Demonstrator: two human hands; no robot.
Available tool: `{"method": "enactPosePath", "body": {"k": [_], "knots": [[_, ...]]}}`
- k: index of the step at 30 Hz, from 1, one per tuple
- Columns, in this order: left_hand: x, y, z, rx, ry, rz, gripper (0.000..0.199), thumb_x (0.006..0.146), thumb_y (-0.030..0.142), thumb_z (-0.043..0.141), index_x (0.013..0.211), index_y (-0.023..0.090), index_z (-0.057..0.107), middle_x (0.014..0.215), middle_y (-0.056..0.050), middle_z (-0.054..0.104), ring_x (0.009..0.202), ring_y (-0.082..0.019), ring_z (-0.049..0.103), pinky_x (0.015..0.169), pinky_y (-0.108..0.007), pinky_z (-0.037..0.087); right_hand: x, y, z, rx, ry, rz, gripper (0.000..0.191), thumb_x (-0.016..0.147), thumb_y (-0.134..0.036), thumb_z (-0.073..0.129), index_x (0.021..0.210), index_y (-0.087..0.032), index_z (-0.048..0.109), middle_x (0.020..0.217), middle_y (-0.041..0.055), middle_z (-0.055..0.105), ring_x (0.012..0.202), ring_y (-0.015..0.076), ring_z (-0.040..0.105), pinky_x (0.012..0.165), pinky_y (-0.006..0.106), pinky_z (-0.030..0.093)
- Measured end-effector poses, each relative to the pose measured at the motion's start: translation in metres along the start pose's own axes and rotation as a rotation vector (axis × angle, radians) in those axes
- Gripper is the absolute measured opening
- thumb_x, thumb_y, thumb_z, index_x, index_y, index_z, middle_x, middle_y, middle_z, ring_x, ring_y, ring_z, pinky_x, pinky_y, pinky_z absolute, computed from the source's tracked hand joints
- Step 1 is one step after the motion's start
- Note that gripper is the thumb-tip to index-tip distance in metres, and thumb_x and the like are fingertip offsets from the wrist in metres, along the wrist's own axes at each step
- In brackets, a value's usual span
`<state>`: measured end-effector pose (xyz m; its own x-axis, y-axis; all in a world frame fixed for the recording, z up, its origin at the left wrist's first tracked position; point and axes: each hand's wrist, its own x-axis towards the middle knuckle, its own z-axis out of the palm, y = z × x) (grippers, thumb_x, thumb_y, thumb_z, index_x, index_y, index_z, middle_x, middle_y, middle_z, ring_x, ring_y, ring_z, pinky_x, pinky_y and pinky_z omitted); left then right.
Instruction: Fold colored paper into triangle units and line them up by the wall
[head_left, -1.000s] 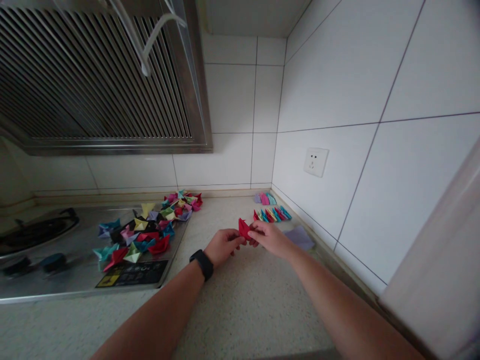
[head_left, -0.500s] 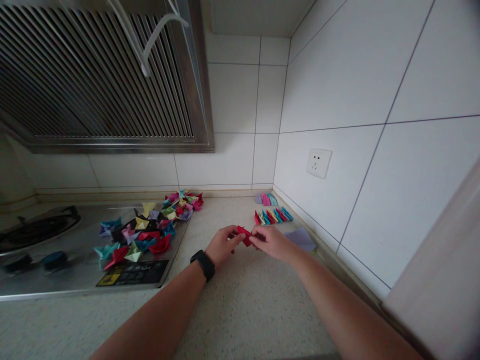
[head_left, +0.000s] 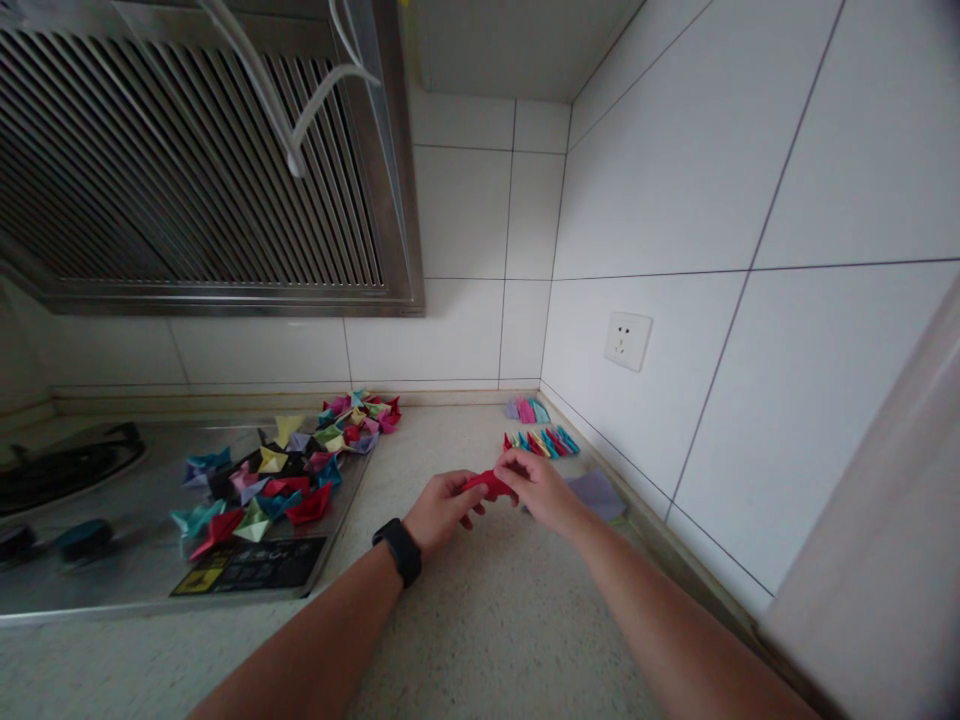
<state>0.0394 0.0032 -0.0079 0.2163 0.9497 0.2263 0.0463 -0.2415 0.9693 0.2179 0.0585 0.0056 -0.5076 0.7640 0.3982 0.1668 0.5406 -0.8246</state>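
Observation:
A small red folded paper piece [head_left: 489, 485] is stretched between my two hands above the counter. My left hand [head_left: 444, 512], with a black watch on its wrist, pinches the left end between thumb and fingers. On the other end, my right hand [head_left: 538, 488] has its thumb and fingertips closed. The fingers cover parts of the paper, so its full shape is hidden. Just beyond my right hand stands a row of colourful folded paper pieces [head_left: 544, 442]. A smaller group of purple, pink and blue folded papers [head_left: 527, 411] lies behind that row.
Purple paper sheets [head_left: 598, 494] lie right of my right hand, near the tiled wall. Many coloured origami pieces [head_left: 285, 487] cover part of the gas stove [head_left: 112, 590] at left. A range hood [head_left: 217, 300] hangs above; a socket [head_left: 628, 341] is on the right wall.
The red paper, earlier pointed and upright between the fingertips, now looks longer and flatter. My hands are slightly farther apart. The whole view has shifted a little.

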Motion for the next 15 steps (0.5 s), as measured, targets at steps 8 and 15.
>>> {"method": "enactPosePath", "body": {"k": [8, 15], "knots": [[-0.001, 0.001, 0.000, -0.033, -0.040, -0.007, 0.039, 0.080, 0.048, 0.056, 0.092, 0.012, 0.068, 0.084, -0.009, 0.066, 0.067, -0.013, 0.057, 0.049, -0.020, 0.042, -0.003, 0.002, 0.005, 0.012, -0.024, 0.109, 0.035, 0.089, -0.053, 0.040, 0.082, -0.021, 0.051, 0.058, -0.0034, 0.051, 0.047, 0.0110, 0.046, 0.043, 0.022, 0.035], [-0.007, 0.006, 0.004, -0.067, -0.138, -0.070, 0.040, 0.079, 0.048, 0.058, 0.093, 0.011, 0.066, 0.085, -0.010, 0.068, 0.062, -0.012, 0.057, 0.049, -0.020, 0.039, -0.006, -0.009, 0.001, -0.212, 0.051, -0.030, 0.035, 0.093, -0.047, 0.037, 0.075, -0.020, 0.050, 0.056, -0.0035, 0.044, 0.052, 0.0117, 0.043, 0.050, 0.023, 0.030]]}}
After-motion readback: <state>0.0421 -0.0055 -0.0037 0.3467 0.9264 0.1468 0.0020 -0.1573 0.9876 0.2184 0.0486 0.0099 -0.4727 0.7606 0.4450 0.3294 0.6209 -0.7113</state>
